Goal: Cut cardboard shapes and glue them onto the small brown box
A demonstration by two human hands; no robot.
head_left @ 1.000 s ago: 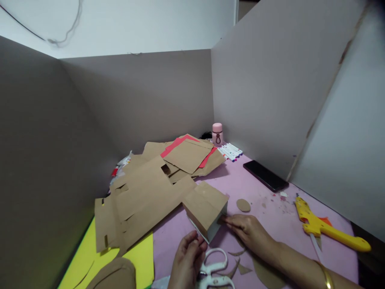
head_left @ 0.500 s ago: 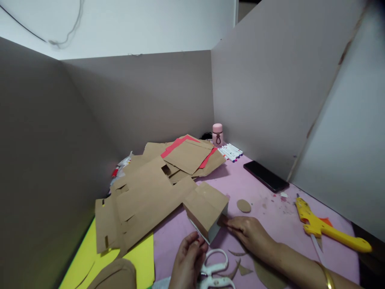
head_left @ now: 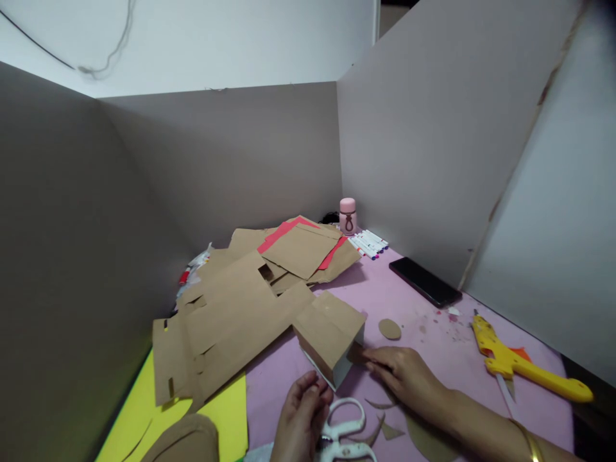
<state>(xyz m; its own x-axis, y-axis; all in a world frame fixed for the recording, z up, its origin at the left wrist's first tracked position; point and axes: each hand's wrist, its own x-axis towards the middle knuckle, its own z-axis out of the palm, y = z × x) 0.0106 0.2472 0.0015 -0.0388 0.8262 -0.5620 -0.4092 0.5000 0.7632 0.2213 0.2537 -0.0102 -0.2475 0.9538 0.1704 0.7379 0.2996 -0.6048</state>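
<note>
A small box of folded brown cardboard (head_left: 332, 324) with a pale side sits near the front of the table. My left hand (head_left: 303, 407) has its fingers curled at the box's near lower corner, thumb against them, gripping its edge. At the box's right side, my right hand (head_left: 409, 375) pinches a small brown cardboard piece (head_left: 356, 354), whose far end reaches the box. White-handled scissors (head_left: 347, 428) lie beside my left hand, their blades hidden. Curved cardboard scraps (head_left: 392, 431) and a cardboard disc (head_left: 389, 329) are scattered around my right hand.
A large cut cardboard sheet (head_left: 231, 321) and stacked brown and red sheets (head_left: 301, 247) cover the left and back. Yellow sheets (head_left: 231, 410) lie front left. Rightward are a phone (head_left: 426, 282), markers (head_left: 368, 244), a pink bottle (head_left: 348, 217) and a yellow glue gun (head_left: 524, 369). Grey partitions (head_left: 221, 160) surround the table.
My right hand has shifted slightly to the right with the small cardboard piece, showing more of it beside the box. My left hand and the box stay put.
</note>
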